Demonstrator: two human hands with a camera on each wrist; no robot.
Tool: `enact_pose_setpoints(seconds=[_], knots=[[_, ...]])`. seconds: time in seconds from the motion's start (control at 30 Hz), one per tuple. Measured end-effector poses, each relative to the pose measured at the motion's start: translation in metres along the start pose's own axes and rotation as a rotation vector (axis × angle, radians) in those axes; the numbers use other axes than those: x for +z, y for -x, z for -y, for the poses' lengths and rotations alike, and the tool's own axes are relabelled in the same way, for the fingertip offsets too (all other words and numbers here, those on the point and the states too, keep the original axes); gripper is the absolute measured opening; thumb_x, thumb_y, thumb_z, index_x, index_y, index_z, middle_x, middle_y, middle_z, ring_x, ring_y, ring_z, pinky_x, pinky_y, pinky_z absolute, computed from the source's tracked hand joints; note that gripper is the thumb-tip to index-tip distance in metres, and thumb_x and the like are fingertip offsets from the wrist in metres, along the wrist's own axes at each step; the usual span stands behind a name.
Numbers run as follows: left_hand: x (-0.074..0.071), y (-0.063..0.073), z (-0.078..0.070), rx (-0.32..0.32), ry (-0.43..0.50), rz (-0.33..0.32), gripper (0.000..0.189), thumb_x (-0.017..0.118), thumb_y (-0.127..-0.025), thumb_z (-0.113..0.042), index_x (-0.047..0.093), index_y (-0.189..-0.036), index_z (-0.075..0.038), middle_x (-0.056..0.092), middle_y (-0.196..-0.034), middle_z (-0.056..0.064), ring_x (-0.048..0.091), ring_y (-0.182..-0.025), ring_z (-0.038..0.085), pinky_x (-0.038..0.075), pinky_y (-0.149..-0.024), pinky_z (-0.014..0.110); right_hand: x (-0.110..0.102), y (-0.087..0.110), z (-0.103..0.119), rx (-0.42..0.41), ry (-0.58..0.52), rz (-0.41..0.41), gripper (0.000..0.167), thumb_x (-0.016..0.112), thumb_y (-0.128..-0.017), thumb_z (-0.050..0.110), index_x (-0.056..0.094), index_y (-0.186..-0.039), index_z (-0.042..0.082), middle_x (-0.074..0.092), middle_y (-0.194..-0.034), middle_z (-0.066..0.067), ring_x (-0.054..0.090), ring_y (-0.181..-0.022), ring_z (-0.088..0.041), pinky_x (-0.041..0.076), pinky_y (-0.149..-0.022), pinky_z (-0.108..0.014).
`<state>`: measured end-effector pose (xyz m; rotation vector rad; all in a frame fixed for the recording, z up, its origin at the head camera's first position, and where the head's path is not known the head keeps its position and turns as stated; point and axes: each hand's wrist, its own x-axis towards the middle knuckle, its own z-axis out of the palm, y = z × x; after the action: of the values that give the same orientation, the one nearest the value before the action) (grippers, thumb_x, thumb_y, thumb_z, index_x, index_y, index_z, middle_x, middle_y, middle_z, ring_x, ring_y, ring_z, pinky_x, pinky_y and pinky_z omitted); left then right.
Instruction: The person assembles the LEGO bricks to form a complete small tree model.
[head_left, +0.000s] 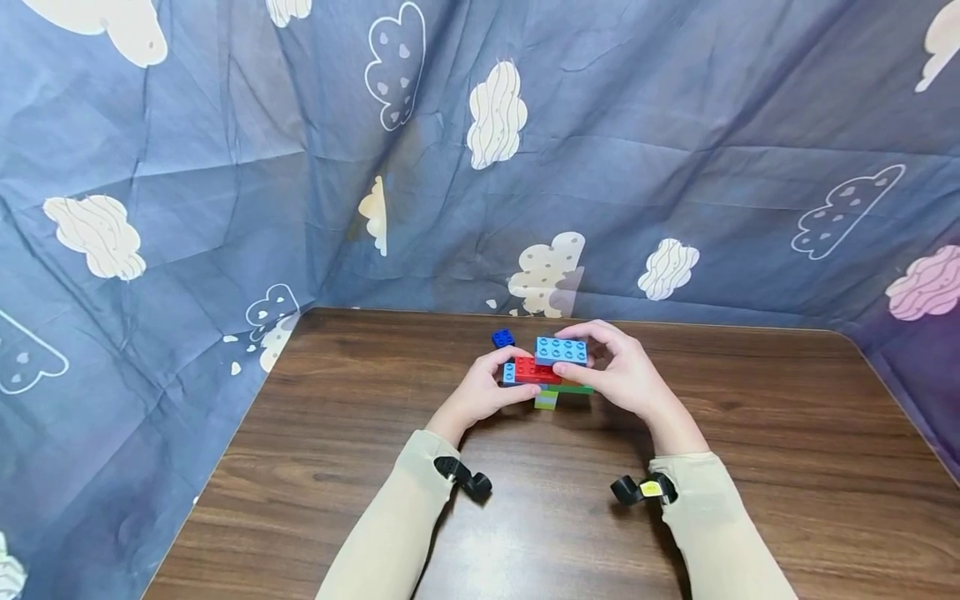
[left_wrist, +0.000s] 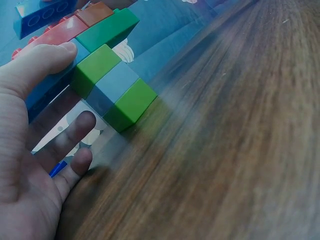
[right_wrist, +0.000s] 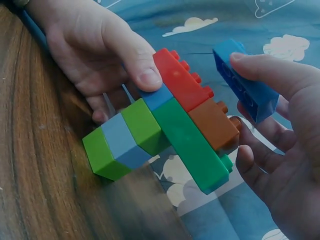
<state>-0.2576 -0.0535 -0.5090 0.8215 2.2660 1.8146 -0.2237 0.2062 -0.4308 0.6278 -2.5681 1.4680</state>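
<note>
My left hand (head_left: 504,382) grips a brick assembly (head_left: 551,385) just above the table (head_left: 750,467), its thumb (left_wrist: 47,57) on the blue brick beside the red one (right_wrist: 180,82). The assembly has a long green brick (right_wrist: 192,142), a brown brick (right_wrist: 214,122) and a green-blue-green column (left_wrist: 114,94) pointing down at the wood. My right hand (head_left: 596,360) pinches a separate light blue brick (head_left: 561,351) between thumb (right_wrist: 265,67) and fingers, held just above the red brick and apart from it.
A small dark blue brick (head_left: 503,337) lies on the table behind the hands. Blue cloud-print cloth (head_left: 225,208) walls in the table at the back and both sides. Bare wood stretches left, right and toward me.
</note>
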Motion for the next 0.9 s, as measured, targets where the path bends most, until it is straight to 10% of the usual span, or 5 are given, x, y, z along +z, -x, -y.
enact_pose_setpoints(seconds=[0.9], knots=[[0.001, 0.0, 0.002, 0.005, 0.023, 0.012, 0.042, 0.086, -0.095, -0.012, 0.069, -0.133, -0.007, 0.075, -0.12, 0.01, 0.072, -0.1, 0.016, 0.059, -0.092, 0.03, 0.012, -0.001, -0.005, -0.007, 0.002, -0.015, 0.042, 0.093, -0.09, 0.022, 0.076, -0.129, 0.017, 0.073, -0.125, -0.002, 0.062, -0.1, -0.024, 0.055, -0.086, -0.044]])
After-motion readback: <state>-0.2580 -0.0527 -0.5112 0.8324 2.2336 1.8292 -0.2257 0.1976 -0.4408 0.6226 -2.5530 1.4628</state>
